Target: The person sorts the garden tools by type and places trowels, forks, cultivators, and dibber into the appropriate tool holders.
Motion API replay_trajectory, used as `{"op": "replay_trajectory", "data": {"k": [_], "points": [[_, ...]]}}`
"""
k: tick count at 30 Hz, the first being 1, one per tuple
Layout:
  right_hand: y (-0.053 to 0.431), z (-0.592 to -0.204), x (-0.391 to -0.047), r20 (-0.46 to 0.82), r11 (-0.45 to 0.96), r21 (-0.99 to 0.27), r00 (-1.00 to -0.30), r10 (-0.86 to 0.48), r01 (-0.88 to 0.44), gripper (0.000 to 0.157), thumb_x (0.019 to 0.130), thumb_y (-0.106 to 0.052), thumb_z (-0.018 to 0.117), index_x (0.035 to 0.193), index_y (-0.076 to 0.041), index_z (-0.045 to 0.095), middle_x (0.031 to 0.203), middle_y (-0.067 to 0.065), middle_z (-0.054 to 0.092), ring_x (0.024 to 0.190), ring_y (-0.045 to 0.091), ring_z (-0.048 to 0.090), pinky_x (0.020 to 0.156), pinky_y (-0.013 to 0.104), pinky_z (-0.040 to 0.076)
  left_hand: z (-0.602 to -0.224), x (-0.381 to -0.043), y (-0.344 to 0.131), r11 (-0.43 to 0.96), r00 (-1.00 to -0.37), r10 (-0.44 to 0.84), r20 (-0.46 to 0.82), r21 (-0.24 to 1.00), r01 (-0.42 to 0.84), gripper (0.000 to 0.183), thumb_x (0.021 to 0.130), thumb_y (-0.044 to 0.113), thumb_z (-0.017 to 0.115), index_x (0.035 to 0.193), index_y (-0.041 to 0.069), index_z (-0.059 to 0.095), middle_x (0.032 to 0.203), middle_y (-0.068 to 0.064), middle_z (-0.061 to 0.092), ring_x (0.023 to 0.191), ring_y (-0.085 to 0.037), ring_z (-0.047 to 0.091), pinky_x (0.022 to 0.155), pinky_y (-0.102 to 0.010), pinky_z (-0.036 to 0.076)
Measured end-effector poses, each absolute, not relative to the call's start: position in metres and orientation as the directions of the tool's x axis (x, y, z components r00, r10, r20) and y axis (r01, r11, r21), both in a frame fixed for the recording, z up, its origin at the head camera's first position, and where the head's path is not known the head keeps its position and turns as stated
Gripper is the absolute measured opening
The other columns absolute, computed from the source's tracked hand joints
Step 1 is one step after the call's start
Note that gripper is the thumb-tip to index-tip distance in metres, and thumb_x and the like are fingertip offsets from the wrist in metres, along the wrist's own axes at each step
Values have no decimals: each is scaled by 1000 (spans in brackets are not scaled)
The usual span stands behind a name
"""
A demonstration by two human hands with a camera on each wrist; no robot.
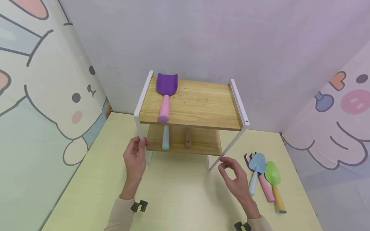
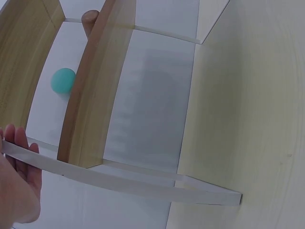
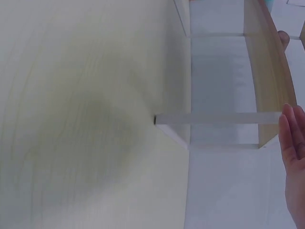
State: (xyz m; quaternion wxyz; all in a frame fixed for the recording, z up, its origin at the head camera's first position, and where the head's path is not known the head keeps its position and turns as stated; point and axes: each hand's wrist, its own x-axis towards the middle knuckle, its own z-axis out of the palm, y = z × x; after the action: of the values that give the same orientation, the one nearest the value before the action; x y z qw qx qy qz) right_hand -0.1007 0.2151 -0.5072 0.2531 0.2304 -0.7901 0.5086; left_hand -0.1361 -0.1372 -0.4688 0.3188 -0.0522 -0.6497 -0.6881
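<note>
A two-tier wooden shelf with white side frames stands on the table. On its upper board lies a purple shovel with a pink handle. From the lower board, a light blue handle and a brown handle point forward; their far ends are hidden. My left hand pinches the front left upright, thumb in front and fingers behind. Beside the front right upright is my right hand, fingers bent and thumb apart. Its fingertips appear to touch the upright, with nothing held.
On the table to the right lie a light blue trowel, a dark purple hand rake with a pink handle, and a green trowel with an orange handle. Cartoon-printed walls enclose the back and sides.
</note>
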Motion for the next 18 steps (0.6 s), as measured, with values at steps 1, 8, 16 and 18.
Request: {"op": "replay_trajectory", "data": {"k": [1, 8, 16, 18], "points": [[215, -505, -99, 630, 381, -690, -770, -100, -615, 44, 77, 25, 71, 119, 11, 64, 106, 20, 69, 90, 20, 65, 85, 18, 54, -469, -136, -137, 46, -792, -370, 486, 861, 507, 15, 105, -3, 54, 104, -17, 60, 87, -20, 66, 83, -17, 68, 82, -21, 56], [221, -495, -92, 625, 389, -700, -777, -73, -599, 38, 80, 24, 69, 115, 14, 62, 105, 14, 70, 91, 14, 65, 87, 17, 52, -470, -135, -138, 33, -790, -368, 491, 856, 516, 14, 104, -4, 54, 106, -16, 60, 90, -26, 65, 85, -14, 68, 82, -19, 55], [244, -520, -94, 592, 452, -712, -806, -26, -538, 41, 80, 23, 71, 119, 9, 65, 102, 13, 70, 90, 12, 65, 85, 16, 52, -472, -136, -138, 39, -797, -369, 478, 865, 500, 16, 105, -1, 54, 106, -16, 60, 90, -29, 64, 85, -16, 68, 83, -21, 55], [251, -530, -95, 574, 469, -720, -819, -11, -511, 43, 81, 21, 72, 121, 6, 65, 105, 11, 70, 92, 10, 65, 84, 14, 52, -471, -135, -138, 49, -800, -369, 473, 870, 491, 17, 106, 1, 54, 106, -16, 60, 90, -29, 64, 85, -16, 68, 83, -21, 55]]}}
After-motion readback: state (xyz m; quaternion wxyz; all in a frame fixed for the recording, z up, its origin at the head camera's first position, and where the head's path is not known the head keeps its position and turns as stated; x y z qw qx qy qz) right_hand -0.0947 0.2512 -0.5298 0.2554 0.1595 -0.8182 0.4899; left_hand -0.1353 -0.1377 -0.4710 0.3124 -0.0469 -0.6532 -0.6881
